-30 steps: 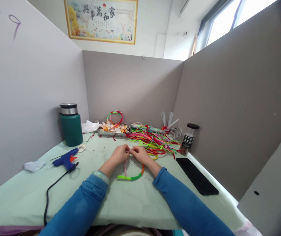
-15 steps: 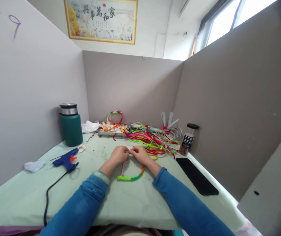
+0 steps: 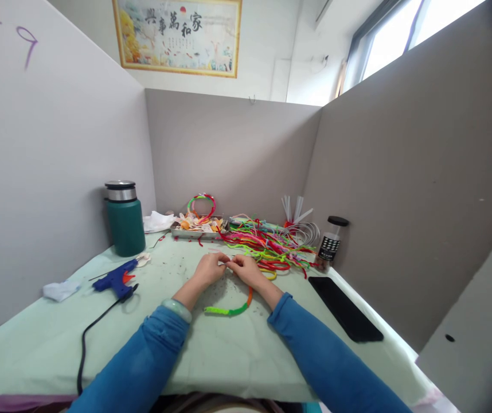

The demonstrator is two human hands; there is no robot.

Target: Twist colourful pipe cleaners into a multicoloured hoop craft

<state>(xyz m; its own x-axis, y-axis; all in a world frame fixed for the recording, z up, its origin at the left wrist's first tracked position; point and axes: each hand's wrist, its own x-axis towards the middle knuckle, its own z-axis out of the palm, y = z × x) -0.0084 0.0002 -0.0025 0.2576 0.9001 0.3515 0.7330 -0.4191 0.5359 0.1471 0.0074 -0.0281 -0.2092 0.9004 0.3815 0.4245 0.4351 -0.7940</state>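
Observation:
My left hand (image 3: pixel 209 269) and my right hand (image 3: pixel 245 269) meet above the table, fingertips pinched close together. Between them is a pale pink pipe cleaner (image 3: pixel 214 250), its loose end sticking out beyond my left fingers. From under my right hand curves a hoop wrapped in pipe cleaner (image 3: pixel 239 310), orange, then green, then yellow-green at its free end, which rests on the table. My right fingers appear closed on the hoop's other end, mostly hidden. A pale bangle circles my left wrist.
Behind my hands lies a heap of coloured pipe cleaners (image 3: pixel 272 244). A metal tray (image 3: pixel 198 234) of small pieces holds a finished-looking hoop (image 3: pixel 215 205). Left are a blue glue gun (image 3: pixel 114 279) with cord and a green flask (image 3: pixel 125 226); right, a jar (image 3: pixel 330 246) and black slab (image 3: pixel 344 310).
The pink pipe cleaner's loose end, which hung down in front of my left hand, now points away beyond my fingers. My left fingers have shifted slightly; the right hand stays almost in place.

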